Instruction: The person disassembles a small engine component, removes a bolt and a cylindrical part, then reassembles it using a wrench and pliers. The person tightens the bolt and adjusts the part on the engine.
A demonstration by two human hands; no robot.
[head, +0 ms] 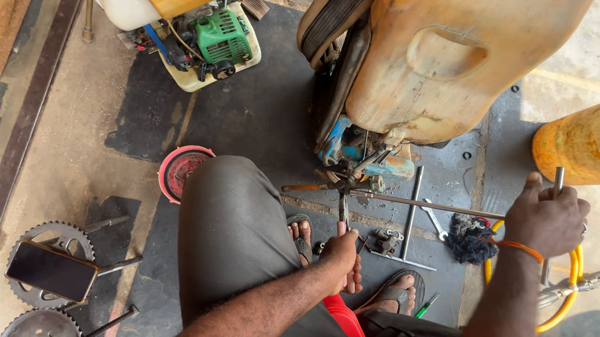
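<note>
My left hand (340, 252) grips the red handle of a screwdriver (343, 217) whose shaft points up at the blue engine (367, 159) under a dirty yellow tank (448, 59). Off to the right, my right hand (548, 220) is closed on the end of a thin metal rod (558, 181), which stands upright. A long metal rod (410, 201) runs across the floor from near that hand toward the engine. My knee in dark trousers (229, 227) and my sandalled feet (397, 291) fill the lower middle.
A T-shaped wrench (408, 225), a spanner (435, 222) and a dark rag (470, 238) lie on the floor. A yellow hose (569, 293) loops at right. A second sprayer with a green engine (221, 36) stands at back left. Sprockets (56, 236), a phone (52, 271) and a red bowl (177, 170) lie at left.
</note>
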